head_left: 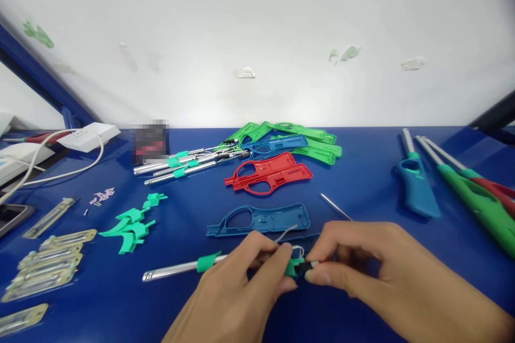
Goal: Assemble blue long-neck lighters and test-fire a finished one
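My left hand (241, 289) is closed around a small green trigger piece (295, 265), pinched between thumb and fingers. From the right, my right hand (374, 265) pinches a black igniter part (309, 266) that meets the trigger. White wire loops above them. A silver lighter tube (173, 271) with a green collar (207, 262) runs out leftward from under my left hand. Just behind my hands lies a blue lighter shell half (281, 218), its inner side up; another blue edge beside it is mostly covered by my hands.
Green triggers (132, 222) and gas tubes (52, 260) lie left. Farther back are wired metal tubes (181, 163), a red shell pair (269, 173) and green shells (322, 147). Assembled lighters (418, 185) lie right. A thin metal rod (336, 206) sits behind my right hand.
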`<state>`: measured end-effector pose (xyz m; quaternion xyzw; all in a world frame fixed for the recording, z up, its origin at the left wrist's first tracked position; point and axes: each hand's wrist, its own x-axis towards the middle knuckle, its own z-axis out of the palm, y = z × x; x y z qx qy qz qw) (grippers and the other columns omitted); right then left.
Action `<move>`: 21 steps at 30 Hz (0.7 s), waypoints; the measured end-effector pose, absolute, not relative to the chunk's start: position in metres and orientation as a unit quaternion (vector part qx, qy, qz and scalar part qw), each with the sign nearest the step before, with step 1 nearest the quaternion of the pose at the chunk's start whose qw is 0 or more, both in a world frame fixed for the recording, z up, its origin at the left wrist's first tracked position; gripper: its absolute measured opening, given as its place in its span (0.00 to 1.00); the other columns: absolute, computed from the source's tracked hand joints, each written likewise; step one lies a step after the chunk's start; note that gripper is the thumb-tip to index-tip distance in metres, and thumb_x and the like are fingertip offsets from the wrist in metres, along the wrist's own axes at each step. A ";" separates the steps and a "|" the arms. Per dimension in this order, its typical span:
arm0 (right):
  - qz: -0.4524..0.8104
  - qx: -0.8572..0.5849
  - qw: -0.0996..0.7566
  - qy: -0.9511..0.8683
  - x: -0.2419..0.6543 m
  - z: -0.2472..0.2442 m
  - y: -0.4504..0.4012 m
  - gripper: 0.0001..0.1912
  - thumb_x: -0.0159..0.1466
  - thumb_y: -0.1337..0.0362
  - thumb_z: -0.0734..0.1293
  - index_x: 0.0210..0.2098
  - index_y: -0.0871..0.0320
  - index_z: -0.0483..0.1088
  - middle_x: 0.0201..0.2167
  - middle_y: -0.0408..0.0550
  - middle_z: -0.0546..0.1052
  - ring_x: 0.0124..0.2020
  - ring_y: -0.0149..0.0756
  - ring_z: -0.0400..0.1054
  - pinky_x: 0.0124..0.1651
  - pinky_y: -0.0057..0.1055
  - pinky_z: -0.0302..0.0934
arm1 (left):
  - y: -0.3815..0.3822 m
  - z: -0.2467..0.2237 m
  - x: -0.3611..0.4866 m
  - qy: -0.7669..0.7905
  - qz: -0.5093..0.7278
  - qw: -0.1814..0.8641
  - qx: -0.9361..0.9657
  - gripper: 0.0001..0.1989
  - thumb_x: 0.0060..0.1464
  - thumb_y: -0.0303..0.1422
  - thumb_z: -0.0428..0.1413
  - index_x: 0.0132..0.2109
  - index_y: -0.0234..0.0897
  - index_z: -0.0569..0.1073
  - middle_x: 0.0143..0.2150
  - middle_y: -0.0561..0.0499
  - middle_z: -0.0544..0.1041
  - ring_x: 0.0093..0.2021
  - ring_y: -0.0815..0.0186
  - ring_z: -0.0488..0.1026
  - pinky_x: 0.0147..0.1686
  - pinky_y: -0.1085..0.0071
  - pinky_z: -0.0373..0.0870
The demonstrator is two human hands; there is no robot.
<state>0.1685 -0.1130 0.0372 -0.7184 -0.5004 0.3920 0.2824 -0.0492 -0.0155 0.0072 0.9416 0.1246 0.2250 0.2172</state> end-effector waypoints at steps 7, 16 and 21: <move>0.389 -0.723 0.289 -0.493 0.167 0.036 -0.114 0.10 0.62 0.50 0.70 0.29 0.47 0.76 0.25 0.36 0.78 0.28 0.31 0.69 0.34 0.29 0.60 | -0.013 0.007 -0.051 0.123 0.213 0.165 0.955 0.19 0.79 0.30 0.43 0.56 0.39 0.79 0.50 0.47 0.82 0.46 0.65 0.85 0.50 0.70 0.85; 0.408 -0.748 0.248 -0.461 0.167 0.032 -0.118 0.15 0.60 0.43 0.68 0.31 0.46 0.75 0.29 0.37 0.81 0.33 0.36 0.73 0.38 0.32 0.63 | -0.015 0.007 -0.047 0.154 0.279 0.088 0.944 0.15 0.77 0.31 0.48 0.55 0.41 0.79 0.44 0.51 0.83 0.39 0.64 0.82 0.37 0.68 0.87; 0.389 -0.746 0.270 -0.469 0.166 0.031 -0.115 0.16 0.61 0.43 0.69 0.30 0.47 0.75 0.28 0.37 0.80 0.31 0.34 0.72 0.36 0.31 0.63 | -0.016 0.013 -0.043 0.151 0.341 0.037 0.927 0.12 0.77 0.34 0.50 0.53 0.42 0.79 0.43 0.55 0.86 0.40 0.62 0.85 0.40 0.63 0.87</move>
